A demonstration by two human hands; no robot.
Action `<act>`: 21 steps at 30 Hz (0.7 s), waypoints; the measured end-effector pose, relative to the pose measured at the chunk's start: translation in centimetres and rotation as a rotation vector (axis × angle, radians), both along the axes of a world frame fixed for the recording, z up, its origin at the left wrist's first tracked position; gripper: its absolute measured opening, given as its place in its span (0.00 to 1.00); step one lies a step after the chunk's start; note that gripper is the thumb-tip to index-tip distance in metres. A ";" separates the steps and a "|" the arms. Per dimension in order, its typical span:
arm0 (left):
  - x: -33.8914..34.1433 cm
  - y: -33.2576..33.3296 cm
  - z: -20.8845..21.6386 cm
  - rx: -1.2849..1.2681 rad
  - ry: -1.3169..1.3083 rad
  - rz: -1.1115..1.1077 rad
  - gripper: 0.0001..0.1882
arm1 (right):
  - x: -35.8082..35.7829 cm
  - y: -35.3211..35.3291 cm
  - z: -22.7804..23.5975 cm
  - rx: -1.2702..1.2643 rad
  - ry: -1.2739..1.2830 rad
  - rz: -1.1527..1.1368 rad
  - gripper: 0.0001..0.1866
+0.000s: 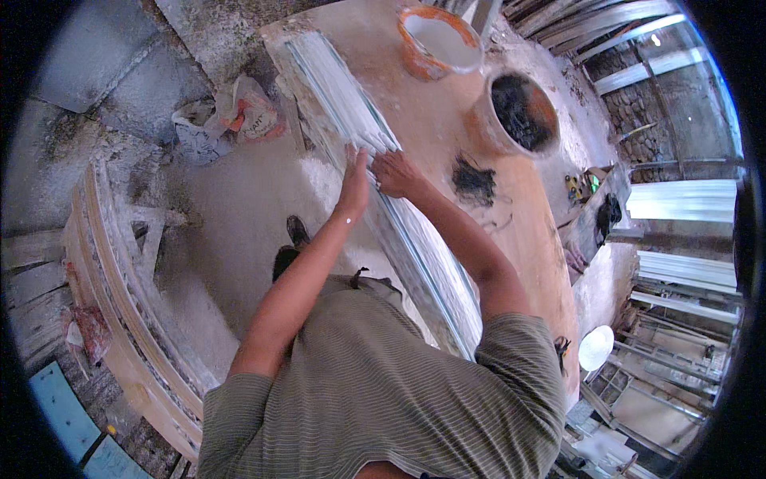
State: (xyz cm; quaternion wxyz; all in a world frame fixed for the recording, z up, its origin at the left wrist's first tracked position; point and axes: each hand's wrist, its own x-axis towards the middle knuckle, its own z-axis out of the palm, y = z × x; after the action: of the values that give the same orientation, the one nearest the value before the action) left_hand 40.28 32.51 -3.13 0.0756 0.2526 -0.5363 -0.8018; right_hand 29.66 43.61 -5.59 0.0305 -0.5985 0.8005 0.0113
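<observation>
A long white strip (335, 92) with blue-grey edge lines, like a plaster moulding in its form, lies along the table's left side and runs down past my body. My left hand (355, 188) is at its left edge, fingers stretched forward against the white surface. Close beside it, my right hand (396, 174) presses on the strip from the right with its fingers bent together. White material marks the fingertips; whether the right fingers pinch anything is hidden. A dark tangle of fibre (473, 180) lies on the table to the right.
On the brown table (523, 239) stand an orange-rimmed bucket (411, 28) of white material and a bucket (484, 120) of dark fibre. Crumpled sacks (259, 112) lie on the floor at far left. Long curved-looking boards (120, 279) stand left of me; a white round object (596, 348) is at right.
</observation>
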 end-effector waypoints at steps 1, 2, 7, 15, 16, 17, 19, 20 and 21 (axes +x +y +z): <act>-1.3 -2.3 -0.1 0.005 0.012 -0.013 0.42 | -2.1 -2.1 -0.1 -0.018 0.009 0.003 0.13; -2.3 -5.0 0.0 0.002 0.007 -0.022 0.41 | -3.7 -4.6 0.0 -0.051 0.004 0.004 0.12; -4.6 -14.3 1.0 0.026 -0.046 -0.057 0.41 | -6.9 -8.5 -2.8 -0.048 -0.074 -0.065 0.10; -10.5 -24.5 0.9 0.167 -0.058 -0.056 0.41 | 2.4 4.0 0.6 0.195 -0.402 -0.444 0.09; -11.6 -25.6 0.8 0.160 -0.068 -0.062 0.41 | 3.2 5.2 -1.0 0.092 -0.396 -0.510 0.09; -12.7 -26.6 0.9 0.140 -0.085 -0.051 0.41 | 2.2 3.5 -1.3 -0.100 -0.408 -0.575 0.10; -14.6 -28.8 1.6 0.076 -0.133 -0.022 0.41 | -0.4 -3.1 2.2 -0.570 -0.449 -0.657 0.13; -15.6 -29.6 2.0 0.051 -0.159 -0.010 0.42 | -1.1 -4.5 1.6 -0.604 -0.628 -0.793 0.17; -16.5 -30.4 2.7 0.022 -0.183 0.007 0.42 | -2.1 -6.0 0.8 -0.653 -0.794 -0.933 0.21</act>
State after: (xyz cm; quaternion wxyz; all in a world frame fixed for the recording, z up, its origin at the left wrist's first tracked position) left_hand 23.76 2.15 -0.43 0.0263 0.3276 -0.5310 -0.7810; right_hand 27.57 37.59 -4.82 0.1411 -0.1292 0.8648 -0.4643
